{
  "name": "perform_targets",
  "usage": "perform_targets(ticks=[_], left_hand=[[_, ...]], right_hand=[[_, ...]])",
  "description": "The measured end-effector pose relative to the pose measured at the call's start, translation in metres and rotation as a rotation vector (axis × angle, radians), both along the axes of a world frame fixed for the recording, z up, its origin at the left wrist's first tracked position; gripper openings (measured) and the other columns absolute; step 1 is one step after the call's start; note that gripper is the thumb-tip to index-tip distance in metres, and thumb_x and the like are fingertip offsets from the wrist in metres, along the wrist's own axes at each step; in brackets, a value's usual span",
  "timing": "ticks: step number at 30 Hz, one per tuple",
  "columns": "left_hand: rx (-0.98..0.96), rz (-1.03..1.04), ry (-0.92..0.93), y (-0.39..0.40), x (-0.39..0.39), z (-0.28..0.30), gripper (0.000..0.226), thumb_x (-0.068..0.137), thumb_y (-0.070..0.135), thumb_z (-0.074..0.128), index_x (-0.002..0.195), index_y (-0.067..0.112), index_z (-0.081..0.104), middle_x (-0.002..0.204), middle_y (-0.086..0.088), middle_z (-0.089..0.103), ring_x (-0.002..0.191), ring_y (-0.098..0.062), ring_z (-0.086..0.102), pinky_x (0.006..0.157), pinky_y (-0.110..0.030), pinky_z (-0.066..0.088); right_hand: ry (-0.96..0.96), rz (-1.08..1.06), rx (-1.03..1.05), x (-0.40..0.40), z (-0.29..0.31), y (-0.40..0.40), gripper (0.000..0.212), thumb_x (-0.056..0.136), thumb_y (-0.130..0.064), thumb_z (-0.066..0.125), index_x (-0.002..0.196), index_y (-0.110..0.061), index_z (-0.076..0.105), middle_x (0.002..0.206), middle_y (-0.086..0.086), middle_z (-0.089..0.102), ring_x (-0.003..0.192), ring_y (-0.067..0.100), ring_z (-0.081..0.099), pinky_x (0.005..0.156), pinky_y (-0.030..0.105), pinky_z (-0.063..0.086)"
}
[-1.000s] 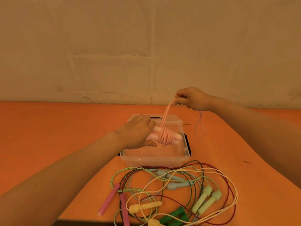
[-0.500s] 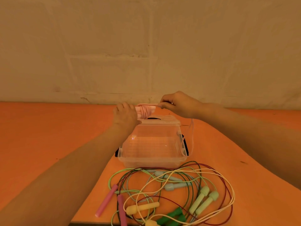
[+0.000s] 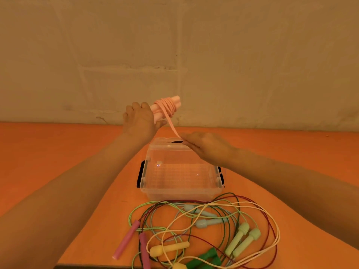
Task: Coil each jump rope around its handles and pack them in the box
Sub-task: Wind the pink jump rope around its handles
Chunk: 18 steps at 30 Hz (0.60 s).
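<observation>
My left hand (image 3: 138,121) grips the two pale pink handles (image 3: 171,104) of a jump rope, lifted above the far end of the box. Several turns of pink cord are wound around the handles. A taut stretch of that pink cord (image 3: 172,127) runs down to my right hand (image 3: 206,147), which pinches it just over the box's far rim. The clear plastic box (image 3: 180,191) stands open on the orange table, with nothing seen inside.
Near the table's front edge lies a tangle of loose jump ropes (image 3: 204,228): pink, yellow, dark green, light green and pale blue handles with crossing cords. A plain wall rises behind the orange table (image 3: 58,152).
My left hand raised the wound handles from over the box to higher up. My right hand swung from above the handles down to the box's far rim, pulling the cord taut.
</observation>
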State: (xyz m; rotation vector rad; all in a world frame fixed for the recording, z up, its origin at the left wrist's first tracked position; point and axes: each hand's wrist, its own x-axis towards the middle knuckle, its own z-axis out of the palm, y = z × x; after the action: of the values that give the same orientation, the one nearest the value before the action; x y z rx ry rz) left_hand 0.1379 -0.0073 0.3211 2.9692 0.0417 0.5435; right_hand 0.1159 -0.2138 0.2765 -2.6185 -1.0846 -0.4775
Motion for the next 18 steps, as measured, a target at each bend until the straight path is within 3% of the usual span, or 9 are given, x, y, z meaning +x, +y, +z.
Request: perform_targets(ticks=[3, 9, 11, 14, 18], left_hand=[[-0.029, -0.018, 0.019, -0.003, -0.006, 0.002, 0.070, 0.083, 0.058, 0.058, 0.122, 0.001, 0.045, 0.122, -0.019, 0.046, 0.113, -0.035, 0.042, 0.090, -0.040, 0.037], [-0.224, -0.097, 0.028, -0.002, -0.016, 0.008, 0.069, 0.077, 0.056, 0.067, 0.119, 0.005, 0.047, 0.119, -0.016, 0.048, 0.112, -0.033, 0.042, 0.086, -0.038, 0.038], [-0.284, -0.137, 0.029, -0.004, -0.020, 0.010, 0.069, 0.075, 0.056, 0.069, 0.118, 0.006, 0.049, 0.117, -0.014, 0.049, 0.110, -0.031, 0.044, 0.083, -0.036, 0.038], [-0.313, -0.214, 0.028, -0.006, -0.023, 0.014, 0.069, 0.072, 0.054, 0.073, 0.118, 0.009, 0.050, 0.114, -0.010, 0.051, 0.106, -0.027, 0.048, 0.076, -0.030, 0.036], [-0.324, -0.280, 0.063, -0.007, -0.030, 0.019, 0.067, 0.071, 0.046, 0.078, 0.122, 0.013, 0.049, 0.112, -0.003, 0.050, 0.095, -0.016, 0.044, 0.072, -0.027, 0.034]], right_hand=[[-0.167, 0.012, -0.086, -0.002, -0.011, -0.003, 0.045, 0.096, -0.032, 0.032, 0.124, -0.008, 0.058, 0.071, 0.009, 0.058, 0.046, 0.026, 0.051, 0.037, 0.024, 0.029], [-0.265, -0.021, -0.046, 0.003, -0.022, -0.008, 0.036, 0.094, -0.028, 0.036, 0.116, -0.009, 0.058, 0.069, 0.008, 0.058, 0.045, 0.023, 0.050, 0.037, 0.021, 0.023], [-0.208, -0.062, 0.016, 0.003, -0.025, -0.008, 0.041, 0.096, -0.033, 0.036, 0.115, -0.008, 0.062, 0.076, 0.010, 0.064, 0.054, 0.029, 0.058, 0.041, 0.024, 0.032], [0.035, -0.117, 0.120, 0.005, -0.023, -0.010, 0.037, 0.100, -0.034, 0.042, 0.124, -0.012, 0.059, 0.098, 0.010, 0.070, 0.078, 0.031, 0.064, 0.060, 0.033, 0.048], [0.153, -0.134, 0.195, 0.008, -0.017, -0.012, 0.032, 0.098, -0.031, 0.049, 0.121, -0.012, 0.060, 0.071, -0.011, 0.053, 0.060, 0.017, 0.048, 0.059, 0.025, 0.034]])
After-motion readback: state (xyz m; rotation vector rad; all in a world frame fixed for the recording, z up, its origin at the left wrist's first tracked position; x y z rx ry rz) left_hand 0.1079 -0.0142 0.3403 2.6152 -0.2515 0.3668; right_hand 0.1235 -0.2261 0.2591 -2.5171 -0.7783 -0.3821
